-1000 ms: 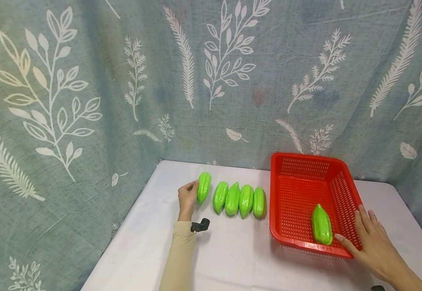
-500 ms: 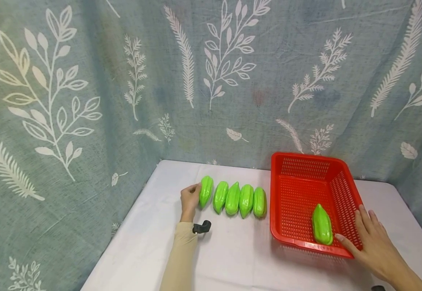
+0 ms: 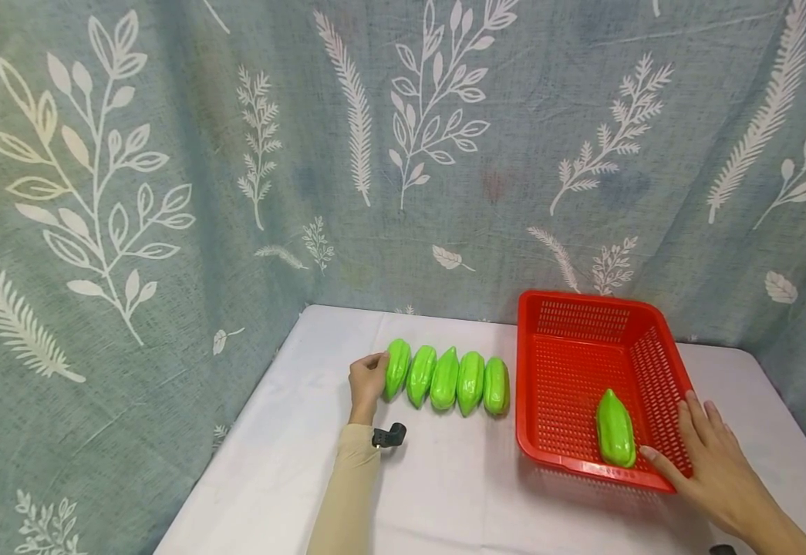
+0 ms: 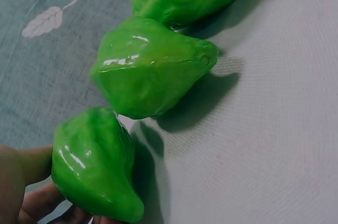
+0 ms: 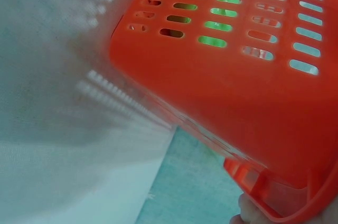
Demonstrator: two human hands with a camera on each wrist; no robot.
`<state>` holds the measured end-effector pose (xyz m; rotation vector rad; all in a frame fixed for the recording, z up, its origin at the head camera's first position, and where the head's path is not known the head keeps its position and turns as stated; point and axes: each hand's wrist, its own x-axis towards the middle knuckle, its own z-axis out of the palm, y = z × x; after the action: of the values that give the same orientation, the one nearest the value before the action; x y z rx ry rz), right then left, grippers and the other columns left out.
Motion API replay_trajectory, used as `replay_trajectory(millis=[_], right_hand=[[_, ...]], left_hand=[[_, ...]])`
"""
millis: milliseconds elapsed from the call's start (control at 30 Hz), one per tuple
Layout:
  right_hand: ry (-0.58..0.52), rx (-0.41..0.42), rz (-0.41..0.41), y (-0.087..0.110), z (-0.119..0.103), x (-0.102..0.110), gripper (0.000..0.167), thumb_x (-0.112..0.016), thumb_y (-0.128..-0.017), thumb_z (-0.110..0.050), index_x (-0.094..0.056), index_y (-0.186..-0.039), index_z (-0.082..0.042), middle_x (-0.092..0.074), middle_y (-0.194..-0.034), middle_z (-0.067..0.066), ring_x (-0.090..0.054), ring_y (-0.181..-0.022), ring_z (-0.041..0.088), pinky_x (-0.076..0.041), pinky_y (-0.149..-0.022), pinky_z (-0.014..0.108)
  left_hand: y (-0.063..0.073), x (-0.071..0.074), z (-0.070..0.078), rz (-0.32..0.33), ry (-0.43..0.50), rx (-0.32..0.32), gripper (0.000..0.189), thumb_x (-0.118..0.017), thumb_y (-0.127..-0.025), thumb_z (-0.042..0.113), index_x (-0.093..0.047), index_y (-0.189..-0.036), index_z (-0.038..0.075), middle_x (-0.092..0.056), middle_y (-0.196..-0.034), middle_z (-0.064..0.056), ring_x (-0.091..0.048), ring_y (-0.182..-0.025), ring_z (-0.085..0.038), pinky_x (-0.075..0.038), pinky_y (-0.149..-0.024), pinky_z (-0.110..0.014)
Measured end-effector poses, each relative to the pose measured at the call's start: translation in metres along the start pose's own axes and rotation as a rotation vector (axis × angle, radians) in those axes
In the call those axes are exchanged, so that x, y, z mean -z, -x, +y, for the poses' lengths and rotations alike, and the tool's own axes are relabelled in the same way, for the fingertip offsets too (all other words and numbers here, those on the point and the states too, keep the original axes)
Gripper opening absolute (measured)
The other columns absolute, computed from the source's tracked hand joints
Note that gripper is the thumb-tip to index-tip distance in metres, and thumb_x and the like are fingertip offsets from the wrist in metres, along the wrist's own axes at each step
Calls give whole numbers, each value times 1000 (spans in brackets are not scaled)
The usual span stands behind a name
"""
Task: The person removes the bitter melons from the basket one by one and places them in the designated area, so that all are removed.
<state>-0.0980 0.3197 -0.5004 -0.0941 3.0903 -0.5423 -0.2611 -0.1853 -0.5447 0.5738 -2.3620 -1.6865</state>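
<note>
My left hand (image 3: 366, 379) holds the leftmost green starfruit (image 3: 398, 370) by its left side, at the end of a row. In the left wrist view, the thumb and fingers (image 4: 37, 203) lie around this glossy ridged starfruit (image 4: 95, 166), its tip towards the lower right. Beside it in the row lie several more starfruit (image 3: 444, 381). My right hand (image 3: 718, 474) rests on the right front corner of a red plastic basket (image 3: 523, 385), fingers extended along the rim and thumb over the front edge. One starfruit (image 3: 615, 432) lies inside the basket.
A white cloth (image 3: 444, 478) covers the table. Behind it and to the left hangs a grey-green curtain (image 3: 389, 254) with white leaf prints. The row ends just left of the basket. In the right wrist view, the slotted basket wall (image 5: 211, 81) fills the upper right.
My left hand has moved the held starfruit slightly right and towards me, up beside the others in the row. The right hand and the basket have stayed in place.
</note>
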Motion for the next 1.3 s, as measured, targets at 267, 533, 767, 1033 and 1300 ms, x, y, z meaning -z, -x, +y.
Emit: replay_trajectory(millis=[267, 533, 767, 1033, 1300], right_hand=[[-2, -9, -11, 1, 0, 0, 112, -53, -98, -63, 3, -159, 13, 12, -166, 36, 12, -152, 60, 1, -120, 78], [-4, -13, -18, 2, 0, 1, 114, -54, -97, -64, 4, -159, 12, 13, -167, 36, 11, -152, 60, -1, -119, 79], [2, -36, -34, 0, -1, 3, 117, -53, -96, -67, 9, -160, 8, 15, -167, 33, 12, -152, 59, -6, -117, 81], [-17, -27, -37, -1, -1, 3, 114, -51, -98, -65, 7, -159, 11, 14, -166, 36, 12, -151, 61, 0, -118, 79], [-2, -36, -41, -1, -1, 4, 116, -52, -96, -67, 7, -159, 10, 14, -167, 34, 9, -151, 60, -8, -117, 81]], left_hand=[[2, -1, 3, 7, -7, -38, 34, -63, -102, 25, -73, -120, -2, -73, -122, -23, -68, -117, -40, -52, -105, -52], [2, -3, 2, 0, -23, -39, 35, -63, -103, 27, -73, -120, -2, -73, -122, -23, -68, -116, -38, -53, -104, -51], [2, -4, 0, 9, -34, -46, 34, -64, -102, 28, -74, -118, 0, -74, -120, -22, -69, -114, -37, -53, -103, -51], [1, -5, -2, 7, -53, -55, 36, -62, -102, 29, -73, -120, 1, -74, -121, -21, -69, -114, -37, -54, -102, -52], [0, -2, -5, 20, -76, -69, 40, -63, -102, 35, -74, -118, 1, -74, -119, -21, -69, -113, -37, -53, -102, -53]])
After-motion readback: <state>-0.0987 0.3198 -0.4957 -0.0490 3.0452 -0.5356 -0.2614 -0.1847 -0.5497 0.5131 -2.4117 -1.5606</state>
